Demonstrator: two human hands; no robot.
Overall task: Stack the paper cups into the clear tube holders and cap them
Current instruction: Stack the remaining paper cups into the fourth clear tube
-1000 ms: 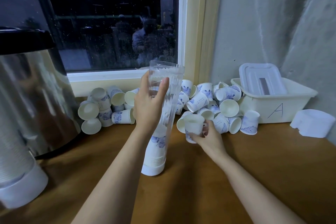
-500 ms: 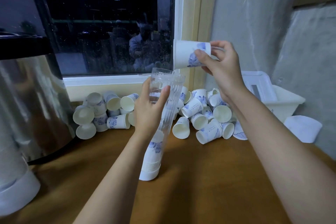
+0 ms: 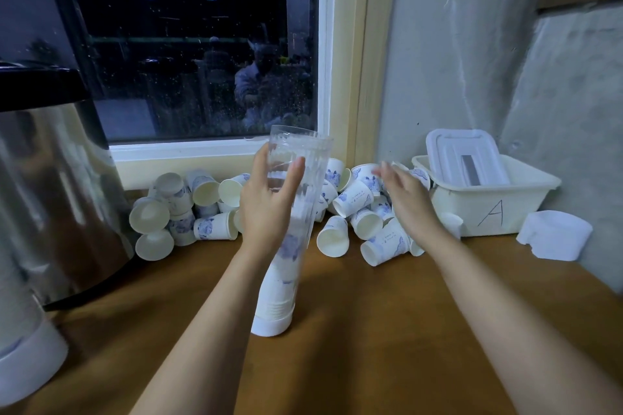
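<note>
Clear ribbed plastic tube [image 3: 296,185], frame centre: long axis near-vertical, mouth up; left hand [image 3: 266,209] grips it; right hand [image 3: 408,199] spread, holding nothing.

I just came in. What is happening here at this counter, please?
A person is filling a tall clear plastic tube holder with cups. The left hand holds its upper part in a curled grip. The tube stands slightly tilted on the brown wooden counter, white base cap down, partly filled and open on top. The right hand, open and empty, hovers over the pile of loose white paper cups with blue prints below the window.
</note>
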